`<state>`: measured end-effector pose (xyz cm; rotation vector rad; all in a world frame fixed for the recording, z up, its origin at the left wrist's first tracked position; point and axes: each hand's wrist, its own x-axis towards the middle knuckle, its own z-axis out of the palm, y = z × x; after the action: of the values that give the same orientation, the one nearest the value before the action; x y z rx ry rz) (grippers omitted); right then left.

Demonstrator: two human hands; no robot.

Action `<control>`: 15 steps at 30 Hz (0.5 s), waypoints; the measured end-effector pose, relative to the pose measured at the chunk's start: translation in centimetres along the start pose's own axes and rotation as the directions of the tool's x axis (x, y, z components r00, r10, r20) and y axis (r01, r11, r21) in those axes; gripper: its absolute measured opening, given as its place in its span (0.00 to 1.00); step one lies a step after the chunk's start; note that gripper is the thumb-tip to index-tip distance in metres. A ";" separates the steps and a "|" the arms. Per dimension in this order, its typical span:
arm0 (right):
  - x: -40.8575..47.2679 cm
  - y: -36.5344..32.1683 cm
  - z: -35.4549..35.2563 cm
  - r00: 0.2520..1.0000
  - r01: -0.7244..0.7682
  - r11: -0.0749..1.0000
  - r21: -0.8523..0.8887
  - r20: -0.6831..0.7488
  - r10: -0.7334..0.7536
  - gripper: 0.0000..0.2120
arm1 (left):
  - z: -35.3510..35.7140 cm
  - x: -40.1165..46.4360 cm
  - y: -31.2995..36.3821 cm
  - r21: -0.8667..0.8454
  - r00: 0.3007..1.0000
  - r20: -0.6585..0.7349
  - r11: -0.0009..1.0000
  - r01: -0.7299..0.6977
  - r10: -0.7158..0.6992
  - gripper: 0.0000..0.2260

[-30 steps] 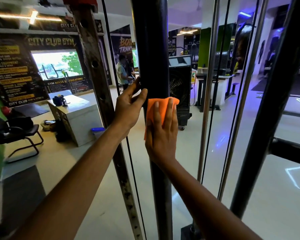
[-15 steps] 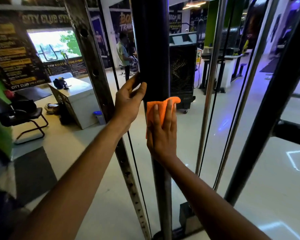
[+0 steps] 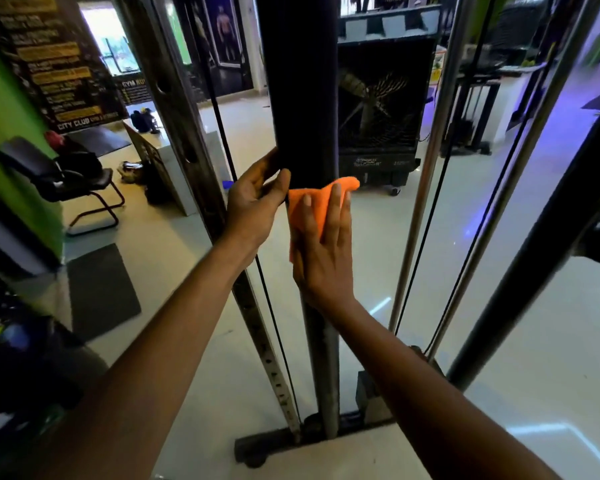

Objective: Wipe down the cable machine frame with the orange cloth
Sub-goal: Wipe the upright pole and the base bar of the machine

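My right hand (image 3: 323, 244) lies flat at the centre of the frame, fingers straight and together, pressing the orange cloth (image 3: 309, 209) against the front face of the black upright post (image 3: 300, 98) of the cable machine frame. The cloth is pinned between my palm and the post; its upper edge shows above my fingertips, with one corner folded out past the post's right edge. My left hand (image 3: 255, 206) is just left of the cloth, holding the post's left edge: the thumb lies on the front face, touching the cloth's left border, and the fingers curl round behind the post, where I cannot see their tips. Immediately left of the post a perforated steel rail (image 3: 184, 140) runs down toward the lower centre, with a thin black cable (image 3: 274, 313) beside it. Both meet the base bar (image 3: 267, 445) on the floor at lower centre. Right of the post stand a chrome guide rod (image 3: 426, 188) and, toward the right edge, a slanted black frame member (image 3: 548, 237). A black chair (image 3: 66, 174) sits at the left of the frame, and a black air cooler (image 3: 378, 109) stands behind the post, upper centre.
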<state>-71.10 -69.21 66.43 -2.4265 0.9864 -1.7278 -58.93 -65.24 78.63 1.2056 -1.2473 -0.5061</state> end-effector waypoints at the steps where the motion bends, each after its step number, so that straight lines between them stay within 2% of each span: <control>1: -2.3 0.8 0.2 0.999 0.005 1.000 0.002 0.038 -0.005 0.36 | 0.1 -0.3 -0.5 -0.002 1.000 -0.004 1.000 0.014 -0.014 0.21; 4: -9.3 2.7 0.4 0.981 -0.054 0.999 0.005 0.188 0.053 0.45 | 0.5 -1.4 -2.0 -0.013 0.998 -0.007 0.997 0.070 -0.070 0.21; 6: -11.0 3.2 0.5 0.967 -0.107 0.994 0.019 0.234 0.100 0.44 | 0.8 -2.1 -2.8 -0.011 0.996 -0.002 0.995 0.095 -0.095 0.21; 8: -9.5 2.7 0.6 0.972 -0.117 0.990 0.075 0.211 0.099 0.43 | 1.0 -2.6 -3.3 -0.003 0.993 -0.003 0.993 0.114 -0.114 0.22; 12: -4.0 1.3 0.9 0.995 -0.087 0.987 0.138 0.056 0.080 0.47 | 1.1 -3.6 -3.9 0.046 0.985 -0.006 0.984 0.171 -0.171 0.25; 15: -5.4 1.6 1.6 0.994 -0.103 0.988 0.111 0.059 0.097 0.47 | 1.1 -4.0 -4.8 0.052 0.982 0.005 0.981 0.189 -0.190 0.24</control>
<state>-71.62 -68.42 60.63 -2.2989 0.9579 -1.6318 -59.76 -63.98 72.45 1.3745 -1.1655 -0.6236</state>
